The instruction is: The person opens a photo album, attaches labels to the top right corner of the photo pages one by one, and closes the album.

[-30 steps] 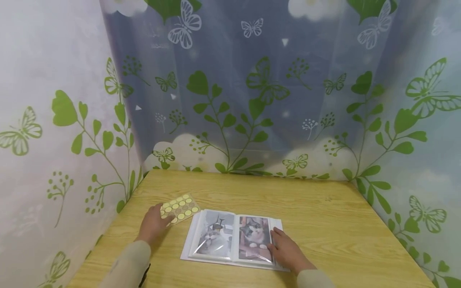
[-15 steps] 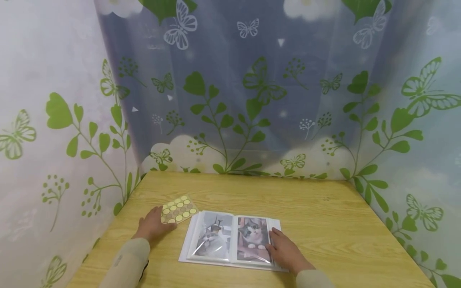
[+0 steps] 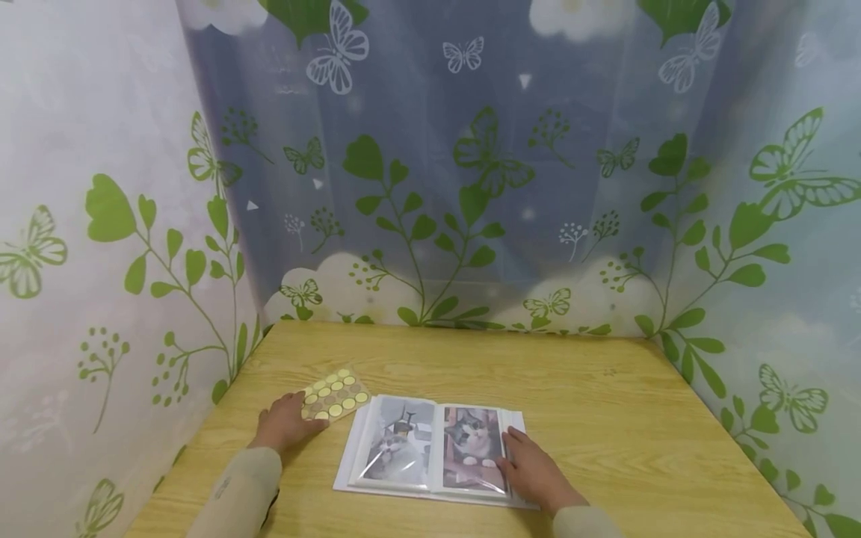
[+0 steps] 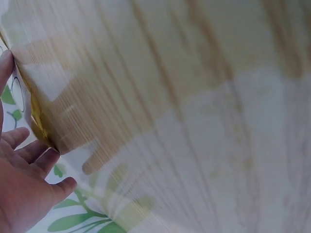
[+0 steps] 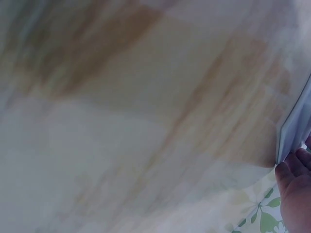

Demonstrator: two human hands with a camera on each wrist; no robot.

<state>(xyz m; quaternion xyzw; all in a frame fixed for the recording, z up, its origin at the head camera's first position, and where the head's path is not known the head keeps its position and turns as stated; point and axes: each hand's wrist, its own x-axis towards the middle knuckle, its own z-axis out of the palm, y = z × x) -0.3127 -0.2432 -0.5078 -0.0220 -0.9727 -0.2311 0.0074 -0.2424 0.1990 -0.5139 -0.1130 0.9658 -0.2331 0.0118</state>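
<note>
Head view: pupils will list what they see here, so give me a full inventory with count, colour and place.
Photo album: 1, white, open on the table between the hands
Cat photos: 2, mostly grey and pinkish-brown, one per open page
Sticker sheet: 1, yellow rounds, behind and left of the album
Table: 1, yellow wood-grain, under everything
Backdrop: white and grey-blue with green prints, around the table
Sleeves: 2, beige, near edge
Left hand: 1, at the sheet
Right hand: 1, at the album's right edge

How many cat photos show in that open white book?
2: one pale, shiny cat photo on the left side of the open white photo album, one grey-and-white cat photo on the right side. More may hide underneath.
</note>
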